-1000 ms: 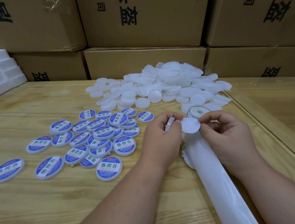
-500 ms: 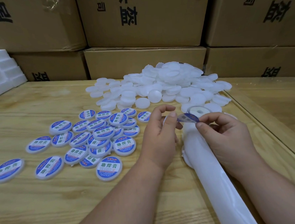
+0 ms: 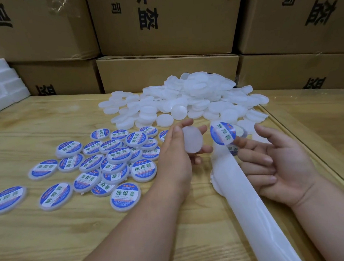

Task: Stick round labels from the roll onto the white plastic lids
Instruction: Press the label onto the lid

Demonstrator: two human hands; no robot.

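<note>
The left hand (image 3: 175, 156) holds a blank white plastic lid (image 3: 193, 139) in a curled grip — thumb along its near edge, fingertips behind its far side — with the lid's flat face turned toward the camera. Just beside it, the right hand (image 3: 283, 163) is palm-up with its fingers loosely spread, and a round blue-and-white label (image 3: 222, 135) clings to the tip of its forefinger, printed side showing; label and lid are close but apart. A long strip of white backing paper (image 3: 247, 198) runs from the label roll (image 3: 239, 132), mostly hidden behind the label, down between the forearms toward the lower edge of the view. On the wooden tabletop (image 3: 54, 244), to the left of the hands, lies a spread of lids already labelled (image 3: 101, 165) — some overlapping, some lying singly. Beyond the hands sits a heap of unlabelled white lids (image 3: 185, 102). Brown cardboard boxes (image 3: 162, 22) with black printed characters are stacked along the back, and white foam pieces (image 3: 1, 86) rest at the far left.
</note>
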